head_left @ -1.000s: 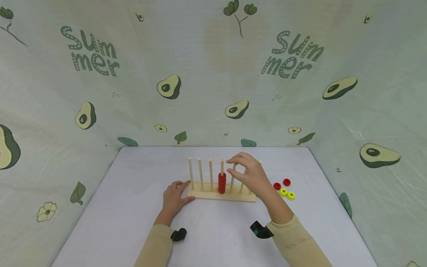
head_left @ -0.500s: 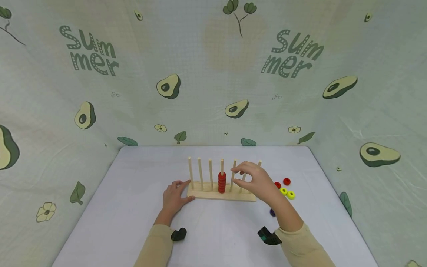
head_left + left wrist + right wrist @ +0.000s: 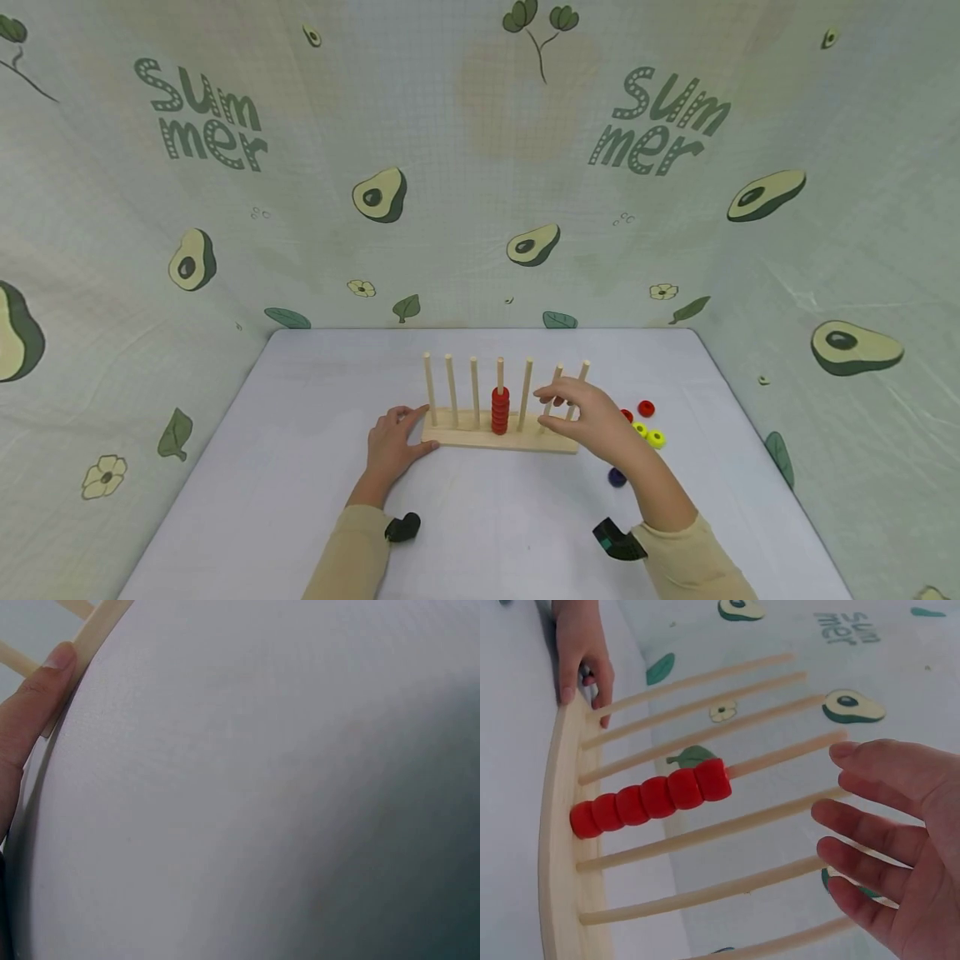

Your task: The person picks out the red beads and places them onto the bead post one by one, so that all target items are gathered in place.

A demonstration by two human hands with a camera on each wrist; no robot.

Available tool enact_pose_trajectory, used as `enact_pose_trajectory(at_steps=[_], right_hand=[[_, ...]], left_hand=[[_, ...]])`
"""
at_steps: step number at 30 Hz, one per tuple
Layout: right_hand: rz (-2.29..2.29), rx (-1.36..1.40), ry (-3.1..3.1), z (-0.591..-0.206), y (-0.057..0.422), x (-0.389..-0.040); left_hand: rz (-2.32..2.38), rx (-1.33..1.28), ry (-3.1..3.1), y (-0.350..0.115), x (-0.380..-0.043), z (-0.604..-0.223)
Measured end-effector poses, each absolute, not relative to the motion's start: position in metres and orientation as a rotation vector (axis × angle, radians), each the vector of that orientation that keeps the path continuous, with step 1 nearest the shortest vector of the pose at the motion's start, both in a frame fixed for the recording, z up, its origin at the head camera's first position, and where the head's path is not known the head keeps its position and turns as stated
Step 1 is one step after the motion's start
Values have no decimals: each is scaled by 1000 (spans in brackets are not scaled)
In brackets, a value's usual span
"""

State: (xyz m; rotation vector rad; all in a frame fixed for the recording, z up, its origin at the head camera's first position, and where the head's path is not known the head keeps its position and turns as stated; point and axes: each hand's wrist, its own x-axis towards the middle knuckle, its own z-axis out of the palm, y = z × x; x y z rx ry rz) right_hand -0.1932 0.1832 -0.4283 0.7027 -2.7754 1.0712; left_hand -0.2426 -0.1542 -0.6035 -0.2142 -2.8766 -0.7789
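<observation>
A wooden peg stand [image 3: 457, 437] has a row of several upright pegs on a flat base. Stacked on its middle peg are several red beads [image 3: 499, 412], and the top of that peg shows bare. My left hand [image 3: 392, 446] holds the left end of the base between thumb and fingers; in the left wrist view its thumb [image 3: 46, 686] lies along the base's edge. My right hand [image 3: 588, 415] hovers in front of the right-hand pegs with nothing between thumb and fingers. In the right wrist view its fingers [image 3: 877, 829] are loosely bent, apart from the red beads [image 3: 657, 796].
Right of the stand lie loose beads: a red bead [image 3: 646, 408], another red one partly behind my right hand, and two yellow beads [image 3: 656, 439]. Nearer me is a dark blue bead [image 3: 617, 477], partly covered by my forearm. A printed cloth [image 3: 450, 275] hangs behind the white table [image 3: 465, 517].
My right hand has moved right and slightly down, away from the red stack. The dark blue bead has come into view beside the forearm. My left hand has stayed put.
</observation>
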Motion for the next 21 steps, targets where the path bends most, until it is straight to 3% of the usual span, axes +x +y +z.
enact_pose_trajectory(at_steps=[21], right_hand=[[1126,433,-2840,-455,213,-190]], left_hand=[[-773,-226,-2884,-156,-243,-607]])
